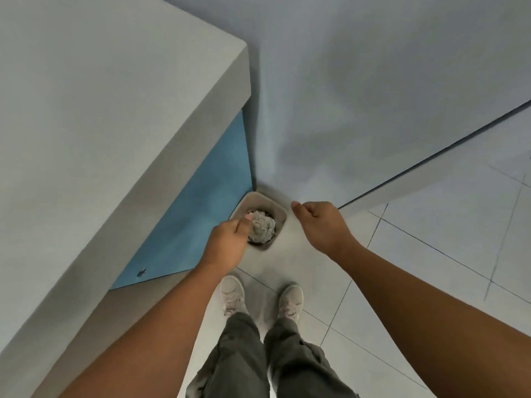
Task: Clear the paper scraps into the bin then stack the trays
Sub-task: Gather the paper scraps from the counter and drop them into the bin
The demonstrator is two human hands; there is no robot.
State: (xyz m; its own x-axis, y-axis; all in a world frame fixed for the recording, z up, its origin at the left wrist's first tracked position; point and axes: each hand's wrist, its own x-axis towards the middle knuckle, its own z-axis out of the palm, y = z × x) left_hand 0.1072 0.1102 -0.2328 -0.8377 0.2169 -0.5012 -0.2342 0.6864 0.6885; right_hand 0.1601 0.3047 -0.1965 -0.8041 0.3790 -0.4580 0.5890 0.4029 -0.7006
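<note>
The bin (277, 209) stood by a blue cabinet (201, 211), crumpled scraps (263, 228) inside it. The left hand (227, 244) hung over the bin's near-left rim, fingers curled under, thumb at the scraps; whether it pinched any was unclear. The right hand (319, 222) hung just right of the bin, fingers curled in, nothing visible in it.

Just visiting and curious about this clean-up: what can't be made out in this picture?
- Head view: whether the left hand holds anything; its curled fingers face away.
- The bin rim nearest the counter, behind that hand.
- What lies below the top paper scraps.
- The trays: none in view; the counter runs off the left edge.
</note>
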